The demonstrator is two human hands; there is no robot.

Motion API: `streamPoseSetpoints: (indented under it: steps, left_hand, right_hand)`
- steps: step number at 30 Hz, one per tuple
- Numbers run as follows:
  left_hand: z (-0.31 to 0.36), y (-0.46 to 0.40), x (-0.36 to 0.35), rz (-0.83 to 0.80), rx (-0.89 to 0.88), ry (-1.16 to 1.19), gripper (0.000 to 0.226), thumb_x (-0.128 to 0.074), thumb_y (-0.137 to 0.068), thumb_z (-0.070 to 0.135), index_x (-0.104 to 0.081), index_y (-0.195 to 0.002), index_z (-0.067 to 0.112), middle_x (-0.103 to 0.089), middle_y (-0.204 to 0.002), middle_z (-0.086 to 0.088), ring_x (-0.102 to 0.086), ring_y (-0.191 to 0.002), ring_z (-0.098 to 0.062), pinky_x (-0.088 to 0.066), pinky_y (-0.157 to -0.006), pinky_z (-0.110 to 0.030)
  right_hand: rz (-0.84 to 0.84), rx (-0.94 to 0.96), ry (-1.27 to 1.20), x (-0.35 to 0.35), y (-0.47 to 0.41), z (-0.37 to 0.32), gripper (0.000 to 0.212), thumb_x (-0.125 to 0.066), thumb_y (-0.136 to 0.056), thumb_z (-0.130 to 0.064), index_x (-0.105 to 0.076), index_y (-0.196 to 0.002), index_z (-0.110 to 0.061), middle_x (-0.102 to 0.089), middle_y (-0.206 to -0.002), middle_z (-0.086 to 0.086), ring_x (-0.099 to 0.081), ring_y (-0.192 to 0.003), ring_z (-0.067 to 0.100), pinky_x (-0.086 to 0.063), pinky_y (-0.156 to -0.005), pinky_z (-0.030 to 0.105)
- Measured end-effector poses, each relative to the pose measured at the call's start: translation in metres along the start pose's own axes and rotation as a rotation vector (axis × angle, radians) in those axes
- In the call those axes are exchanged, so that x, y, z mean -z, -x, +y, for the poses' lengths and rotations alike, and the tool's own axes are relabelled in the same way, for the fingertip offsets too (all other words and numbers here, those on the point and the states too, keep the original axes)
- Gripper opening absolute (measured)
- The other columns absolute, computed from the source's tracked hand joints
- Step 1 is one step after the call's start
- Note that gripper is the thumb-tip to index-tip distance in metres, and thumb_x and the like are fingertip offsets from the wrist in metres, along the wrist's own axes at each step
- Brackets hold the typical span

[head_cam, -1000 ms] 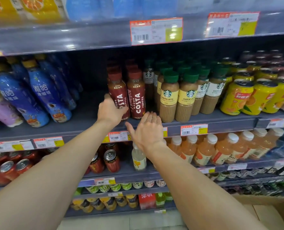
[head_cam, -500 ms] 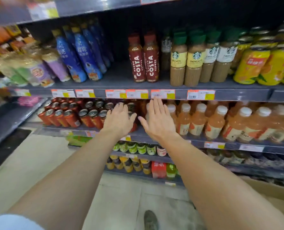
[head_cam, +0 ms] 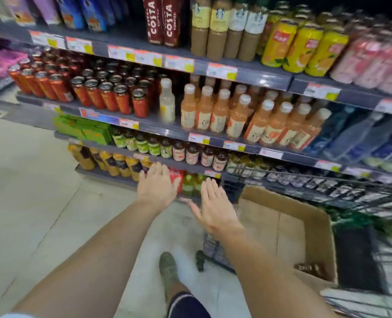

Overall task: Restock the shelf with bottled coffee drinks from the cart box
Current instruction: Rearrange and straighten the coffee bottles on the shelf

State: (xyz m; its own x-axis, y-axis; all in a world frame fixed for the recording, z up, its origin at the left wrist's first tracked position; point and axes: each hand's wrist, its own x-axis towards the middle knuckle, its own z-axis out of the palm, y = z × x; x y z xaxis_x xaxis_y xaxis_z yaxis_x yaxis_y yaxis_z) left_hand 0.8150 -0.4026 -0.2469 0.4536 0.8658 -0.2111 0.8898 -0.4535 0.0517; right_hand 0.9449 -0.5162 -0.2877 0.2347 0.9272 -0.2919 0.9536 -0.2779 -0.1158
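Note:
Two red Costa coffee bottles (head_cam: 163, 21) stand at the front of the upper shelf (head_cam: 247, 75), left of tan Starbucks bottles (head_cam: 215, 31). The open cardboard box (head_cam: 289, 228) sits in the cart at lower right, and a dark red bottle top (head_cam: 309, 268) shows in its near corner. My left hand (head_cam: 157, 187) and my right hand (head_cam: 214, 206) hang low in front of the bottom shelves, fingers straight, both holding nothing. The right hand is just left of the box's edge.
Lower shelves hold red cans (head_cam: 103, 92), orange juice bottles (head_cam: 243, 115) and small dark bottles (head_cam: 190, 152). Yellow cans (head_cam: 302, 49) stand right of the Starbucks bottles. The wire cart (head_cam: 213, 253) stands on the pale floor by my shoe (head_cam: 168, 269).
My left hand has let go of the Costa bottle on the shelf. Both hands have dropped from the upper shelf to beside the cart box, and my view has tilted down.

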Motion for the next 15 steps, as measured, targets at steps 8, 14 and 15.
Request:
streamPoseSetpoints:
  steps: [8, 14, 15]
  left_hand:
    - [0.134, 0.028, -0.046, -0.099, -0.205, -0.004, 0.066, -0.025, -0.101, 0.049, -0.019, -0.152, 0.008, -0.019, -0.159, -0.009, -0.016, -0.147, -0.023, -0.017, -0.118, -0.042]
    - [0.254, 0.016, -0.115, -0.314, -0.306, -0.091, 0.067, -0.020, -0.101, 0.049, -0.009, -0.153, 0.008, -0.009, -0.162, -0.008, -0.007, -0.149, -0.022, -0.007, -0.120, -0.044]
    - [0.277, 0.015, -0.131, -0.353, -0.316, -0.104, 0.067, -0.021, -0.102, 0.048, -0.010, -0.153, 0.007, -0.011, -0.161, -0.009, -0.007, -0.149, -0.022, -0.008, -0.120, -0.044]
  right_hand:
    - [-0.102, -0.162, -0.094, -0.010, 0.064, 0.139, 0.079, -0.009, -0.099, -0.060, -0.001, -0.155, -0.004, 0.002, -0.163, 0.011, 0.003, -0.151, 0.023, -0.004, -0.123, 0.040]
    - [-0.335, -0.297, -0.241, -0.087, 0.106, 0.265, 0.077, -0.012, -0.100, -0.058, -0.002, -0.155, -0.005, 0.002, -0.163, 0.013, 0.000, -0.151, 0.023, -0.004, -0.123, 0.039]
    - [-0.372, -0.314, -0.250, -0.101, 0.113, 0.287, 0.077, -0.012, -0.100, -0.058, -0.002, -0.155, -0.005, 0.002, -0.163, 0.013, 0.000, -0.151, 0.023, -0.004, -0.123, 0.039]
